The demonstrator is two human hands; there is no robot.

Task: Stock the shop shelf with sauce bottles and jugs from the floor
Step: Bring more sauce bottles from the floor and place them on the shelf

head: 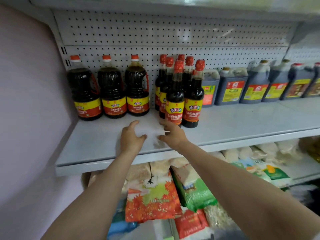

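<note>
Views: one, head-worn, wide-angle. Position: standing close before the shelf [225,122], within arm's reach. Facing: forward and slightly downward onto the shelf board, with the pegboard back panel [173,32] filling the upper frame and a lower tier of bagged goods [152,196] beneath. Both forearms enter from the bottom edge. Straight lines bow toward the frame edges. Shared coverage: not applicable.

The tall dark glass sauce bottles with red caps [174,96], standing toward the front edge of the grey metal shelf [242,122], carry yellow-and-red labels that read 味达美 on a blue-green band and 味极鲜酱油 in white below. The three dark plastic handled jugs with red-and-white caps [112,90] near the shelf's left end bear the same label, blurred. A white tag on the orange leaf-printed rice bag [152,198] beneath reads 米
</note>
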